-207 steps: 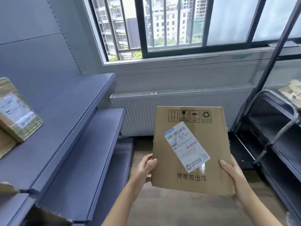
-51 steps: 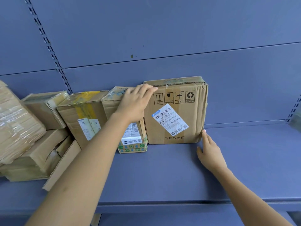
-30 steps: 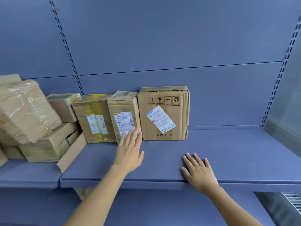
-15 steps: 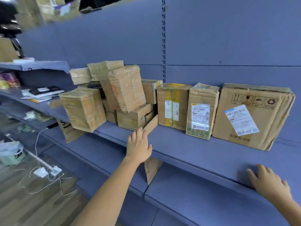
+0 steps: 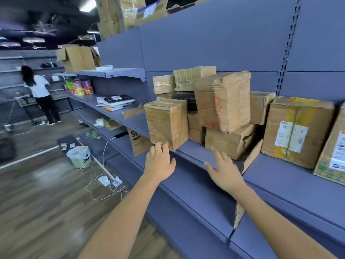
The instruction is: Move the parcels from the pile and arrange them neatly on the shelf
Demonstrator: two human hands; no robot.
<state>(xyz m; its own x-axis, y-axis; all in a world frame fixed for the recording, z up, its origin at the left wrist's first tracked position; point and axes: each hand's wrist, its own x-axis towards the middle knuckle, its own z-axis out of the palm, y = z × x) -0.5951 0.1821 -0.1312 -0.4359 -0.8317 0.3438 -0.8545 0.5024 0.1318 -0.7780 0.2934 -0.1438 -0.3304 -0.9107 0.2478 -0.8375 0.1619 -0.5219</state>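
Swung left since half a second ago, both hands now reach toward the pile instead of the tidy row. On the blue shelf (image 5: 280, 176), the jumbled pile (image 5: 222, 101) of taped cartons sits left of an upright labelled parcel (image 5: 298, 131). Nearest, a tape-wrapped parcel (image 5: 166, 124) stands at the shelf's front edge. It looks stiff and light, its tape slick, so opposite side faces seem the surest hold. By its lower corner hovers the left hand (image 5: 159, 163), with the right hand (image 5: 223, 171) over the shelf lip. Each grip is spread wide, holding nothing.
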